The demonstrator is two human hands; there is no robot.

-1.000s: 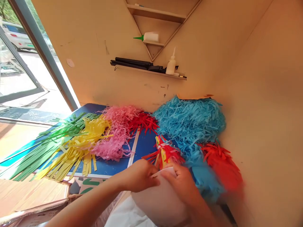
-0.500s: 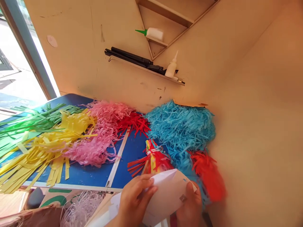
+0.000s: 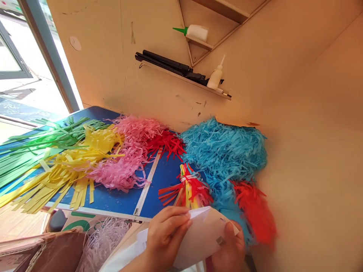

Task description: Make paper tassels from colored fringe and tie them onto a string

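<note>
A white folded paper sheet is held low in the view, in front of the blue table. My left hand pinches its upper left edge, fingers closed on it. My right hand grips its right side with the thumb on top. Just beyond the sheet lies a small bundle of red and yellow paper strips.
Piles of shredded paper cover the table: green, yellow, pink, red, blue and orange-red. Glue bottles stand on wall shelves. A cardboard box with pale shreds sits lower left.
The paper has risen slightly and stays in both hands. The view has shifted a little, bringing the box at the lower left more into sight.
</note>
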